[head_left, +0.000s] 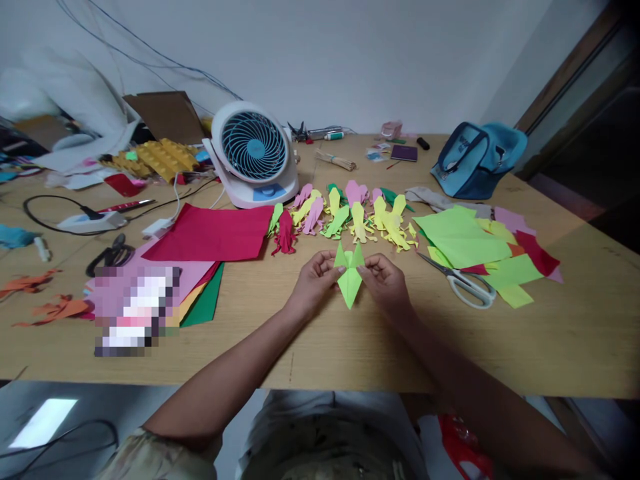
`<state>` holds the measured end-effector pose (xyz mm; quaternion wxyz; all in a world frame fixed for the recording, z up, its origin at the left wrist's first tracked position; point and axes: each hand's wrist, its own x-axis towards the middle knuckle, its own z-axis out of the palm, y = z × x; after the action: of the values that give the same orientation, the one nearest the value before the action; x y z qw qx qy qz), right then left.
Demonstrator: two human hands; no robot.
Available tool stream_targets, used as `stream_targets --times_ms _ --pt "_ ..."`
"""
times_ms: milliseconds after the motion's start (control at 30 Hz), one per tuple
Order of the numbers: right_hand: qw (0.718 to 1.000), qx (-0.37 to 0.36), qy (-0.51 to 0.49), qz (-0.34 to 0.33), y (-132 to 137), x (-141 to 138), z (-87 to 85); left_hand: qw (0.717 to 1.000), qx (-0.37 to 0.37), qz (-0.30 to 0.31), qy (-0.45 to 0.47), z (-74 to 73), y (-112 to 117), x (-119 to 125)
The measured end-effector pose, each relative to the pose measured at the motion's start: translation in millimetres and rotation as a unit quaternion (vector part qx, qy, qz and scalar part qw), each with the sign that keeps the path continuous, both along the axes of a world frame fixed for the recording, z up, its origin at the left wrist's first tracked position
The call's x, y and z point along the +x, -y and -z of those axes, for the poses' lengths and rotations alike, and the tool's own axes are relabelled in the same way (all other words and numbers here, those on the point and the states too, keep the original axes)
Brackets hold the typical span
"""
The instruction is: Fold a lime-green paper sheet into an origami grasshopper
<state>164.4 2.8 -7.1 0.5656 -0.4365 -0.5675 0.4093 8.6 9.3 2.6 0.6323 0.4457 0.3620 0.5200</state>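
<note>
A light-green folded paper figure (350,283), with two points at the top and one at the bottom, is held over the table's front half. My left hand (316,277) pinches its left side between thumb and fingers. On the opposite edge, my right hand (387,280) grips it the same way. Just beyond the hands lie several folded paper figures (359,223) in yellow, pink, green and red. White-handled scissors (470,287) rest to the right of my right hand, beside loose green paper sheets (463,237).
Left of my hands, a red paper sheet (215,233) overlaps other coloured sheets, near a pixelated flat object (137,313). A white fan (255,150) stands behind. Orange paper figures (57,309) lie far left. A blue bag (477,160) sits back right on the wooden table (320,360).
</note>
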Motion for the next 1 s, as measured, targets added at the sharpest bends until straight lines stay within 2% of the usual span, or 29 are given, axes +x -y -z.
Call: stream_targets --times_ms 133,267,333,367,433,533,633,700,833,1000 --pt "0.992 0.080 0.094 0.012 -1.0 7.0 0.1 0.998 0.008 0.044 -0.047 5.5 -8.3 -6.6" --pt "0.962 0.148 0.229 0.008 8.5 20.0 -2.3 0.976 0.087 0.062 -0.191 7.9 -2.8 -15.7" --pt "0.944 0.173 0.279 -0.017 19.6 27.2 -1.8 0.941 0.173 0.026 -0.289 7.9 8.8 -21.4" --pt "0.935 0.182 0.304 -0.034 26.1 30.6 -0.5 0.911 0.225 0.013 -0.347 8.0 15.6 -24.5" --pt "0.912 0.190 0.358 -0.068 38.9 36.7 4.1 0.851 0.302 0.039 -0.428 9.1 28.5 -29.8" --pt "0.872 0.191 0.440 -0.094 52.9 42.7 13.3 0.794 0.372 0.103 -0.470 13.4 39.7 -32.7" --pt "0.853 0.196 0.475 -0.088 58.4 44.4 19.0 0.763 0.415 0.138 -0.476 18.0 40.8 -28.9" --pt "0.855 0.196 0.472 -0.092 59.5 43.8 19.4 0.757 0.422 0.147 -0.477 19.5 39.4 -25.2" --pt "0.866 0.176 0.453 -0.115 59.2 42.3 15.1 0.775 0.399 0.148 -0.466 18.7 37.1 -20.0" --pt "0.906 0.105 0.389 -0.129 50.6 41.8 7.1 0.791 0.338 0.142 -0.489 12.9 34.4 -14.9"
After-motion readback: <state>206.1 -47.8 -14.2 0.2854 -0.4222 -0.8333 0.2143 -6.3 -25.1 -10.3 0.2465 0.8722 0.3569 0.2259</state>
